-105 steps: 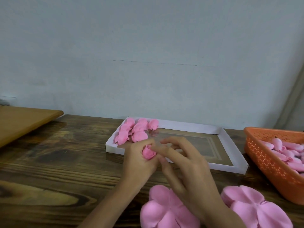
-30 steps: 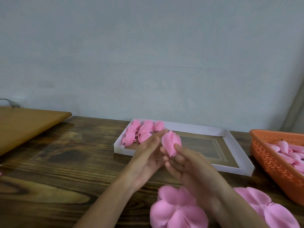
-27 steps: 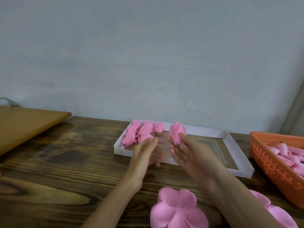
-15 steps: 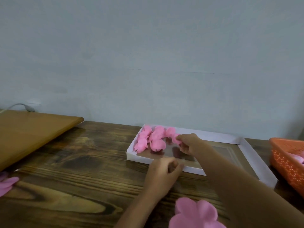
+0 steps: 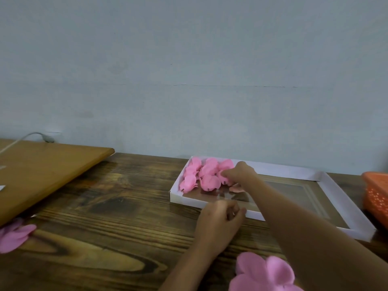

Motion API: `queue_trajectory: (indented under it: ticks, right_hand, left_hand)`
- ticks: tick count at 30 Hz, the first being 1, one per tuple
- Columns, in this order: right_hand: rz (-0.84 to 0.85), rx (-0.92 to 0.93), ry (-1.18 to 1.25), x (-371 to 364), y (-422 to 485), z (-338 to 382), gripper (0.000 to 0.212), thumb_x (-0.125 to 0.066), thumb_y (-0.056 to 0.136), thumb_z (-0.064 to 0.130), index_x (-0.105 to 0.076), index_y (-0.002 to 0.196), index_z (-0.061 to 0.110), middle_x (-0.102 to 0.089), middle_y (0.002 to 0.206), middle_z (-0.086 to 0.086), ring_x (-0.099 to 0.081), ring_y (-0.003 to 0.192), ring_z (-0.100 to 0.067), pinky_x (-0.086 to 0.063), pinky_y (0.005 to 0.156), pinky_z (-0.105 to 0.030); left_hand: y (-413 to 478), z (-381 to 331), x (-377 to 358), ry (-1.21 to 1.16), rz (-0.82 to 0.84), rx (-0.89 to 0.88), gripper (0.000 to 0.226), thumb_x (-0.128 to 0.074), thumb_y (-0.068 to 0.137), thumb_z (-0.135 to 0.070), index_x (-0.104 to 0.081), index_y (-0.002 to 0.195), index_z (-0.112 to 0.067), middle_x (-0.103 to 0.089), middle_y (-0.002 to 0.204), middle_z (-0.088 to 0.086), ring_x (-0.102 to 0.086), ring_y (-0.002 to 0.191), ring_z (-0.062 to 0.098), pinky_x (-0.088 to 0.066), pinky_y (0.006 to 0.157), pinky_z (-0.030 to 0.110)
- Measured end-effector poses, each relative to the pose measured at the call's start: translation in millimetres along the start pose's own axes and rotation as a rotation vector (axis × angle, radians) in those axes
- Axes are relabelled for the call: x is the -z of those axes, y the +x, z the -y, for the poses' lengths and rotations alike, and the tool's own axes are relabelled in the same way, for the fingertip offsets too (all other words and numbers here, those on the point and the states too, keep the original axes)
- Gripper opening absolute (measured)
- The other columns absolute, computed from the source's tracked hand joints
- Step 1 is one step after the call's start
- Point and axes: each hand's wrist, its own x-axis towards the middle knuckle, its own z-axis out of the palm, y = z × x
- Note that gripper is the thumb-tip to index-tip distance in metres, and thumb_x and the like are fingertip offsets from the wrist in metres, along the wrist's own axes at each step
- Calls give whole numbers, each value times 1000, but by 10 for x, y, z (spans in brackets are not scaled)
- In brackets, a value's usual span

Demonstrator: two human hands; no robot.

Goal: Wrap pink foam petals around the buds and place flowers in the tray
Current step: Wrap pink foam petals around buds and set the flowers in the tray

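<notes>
Flower (image 5: pixel 220 175), axis unclear, pinched by right hand (image 5: pixel 240 172) in tray (image 5: pixel 283 169); left hand (image 5: pixel 218 224) slack, empty.

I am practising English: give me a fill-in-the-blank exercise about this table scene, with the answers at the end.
The right hand holds a flower in the tray, whose rim is ____.
The other flowers lie at the tray's ____ end.
The basket beside the tray is ____.
Answers: white, left, orange.
</notes>
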Motion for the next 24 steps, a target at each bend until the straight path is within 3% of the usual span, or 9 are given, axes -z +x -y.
queue_trajectory:
  ticks: [7, 13, 24]
  right_hand:
    - [43, 33, -48, -6, -27, -12, 23, -68, 89, 27, -63, 83, 6, -73, 73, -8, -67, 61, -23, -66, 75, -38]
    - [69, 28, -51, -1, -17, -27, 24, -69, 91, 28, -65, 84, 6, -74, 72, -7, -65, 57, -20, -60, 58, -28]
    - [81, 14, -4, 19, 30, -74, 30, -64, 96, 33, -60, 90, 4, -73, 83, -13, -66, 59, -22, -59, 55, -30]
  left_hand:
    - [7, -7, 3, -11, -2, 16, 40, -64, 99, -40, -59, 74, -10, -63, 68, 9, -63, 70, 25, -50, 74, 47]
    - [1, -6, 6, -15, -1, 14, 39, -65, 99, -39, -59, 72, -11, -63, 66, 9, -62, 68, 24, -51, 73, 46]
    - [19, 10, 7, -8, 8, 6, 38, -65, 98, -40, -59, 71, -14, -60, 67, 7, -57, 68, 20, -48, 69, 42]
